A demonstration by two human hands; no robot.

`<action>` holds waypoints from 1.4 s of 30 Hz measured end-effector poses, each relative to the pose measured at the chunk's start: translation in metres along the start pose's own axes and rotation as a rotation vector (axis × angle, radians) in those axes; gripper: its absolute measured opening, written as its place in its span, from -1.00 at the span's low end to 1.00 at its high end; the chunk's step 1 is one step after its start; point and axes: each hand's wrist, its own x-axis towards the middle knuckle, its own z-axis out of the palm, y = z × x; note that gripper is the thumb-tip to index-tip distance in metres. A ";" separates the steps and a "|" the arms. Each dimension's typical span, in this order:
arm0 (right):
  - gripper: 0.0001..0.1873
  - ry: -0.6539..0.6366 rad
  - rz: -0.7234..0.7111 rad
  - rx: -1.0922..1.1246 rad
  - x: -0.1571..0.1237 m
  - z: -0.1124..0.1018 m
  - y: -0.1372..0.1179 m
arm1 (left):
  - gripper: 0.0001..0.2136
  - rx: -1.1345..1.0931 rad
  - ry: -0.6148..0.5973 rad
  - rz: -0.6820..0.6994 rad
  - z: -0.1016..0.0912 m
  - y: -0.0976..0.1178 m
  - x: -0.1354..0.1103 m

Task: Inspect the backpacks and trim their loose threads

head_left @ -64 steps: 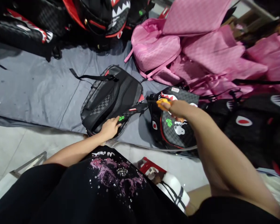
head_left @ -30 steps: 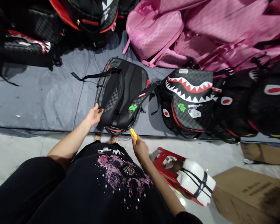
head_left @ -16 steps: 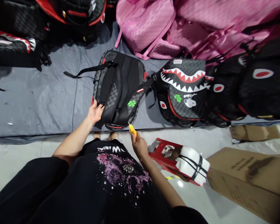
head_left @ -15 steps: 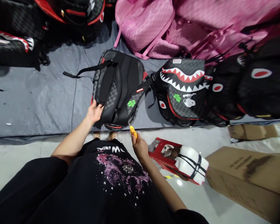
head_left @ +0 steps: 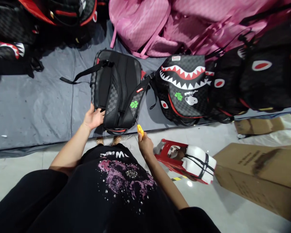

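A black and grey checkered backpack (head_left: pixel 116 94) lies with its shoulder straps and padded back facing up, near the front edge of the covered table. At its lower left side is my left hand (head_left: pixel 94 119), palm up with fingers spread, touching the bag's edge. My right hand (head_left: pixel 145 144) is closed around yellow-handled thread snips (head_left: pixel 140 130). Their thin dark tip points at the bag's lower right edge; whether it touches is unclear. A loose strap (head_left: pixel 83 74) stretches leftward from the bag.
Shark-mouth backpacks (head_left: pixel 184 87) stand to the right, pink backpacks (head_left: pixel 140 26) lie behind, and more black bags (head_left: pixel 63 19) sit at the far left. On the floor are a red stool (head_left: pixel 167 155) with a white strapped bundle (head_left: pixel 200 163) and a cardboard box (head_left: pixel 259 168).
The camera view has shifted, moving the bags leftward in the picture. My right hand with the snips has moved slightly right relative to the backpack. My left hand stays at its side.
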 end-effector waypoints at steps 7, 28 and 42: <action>-0.49 -0.005 -0.020 0.043 0.003 -0.006 -0.002 | -0.10 -0.021 0.050 0.034 -0.004 -0.008 0.005; -0.60 -0.241 -0.137 0.013 -0.074 -0.005 0.010 | -0.20 -0.037 0.134 -0.078 0.014 -0.007 -0.001; -0.44 -0.285 -0.138 0.222 -0.079 -0.009 0.044 | -0.38 -0.015 0.259 -0.051 -0.018 -0.003 0.005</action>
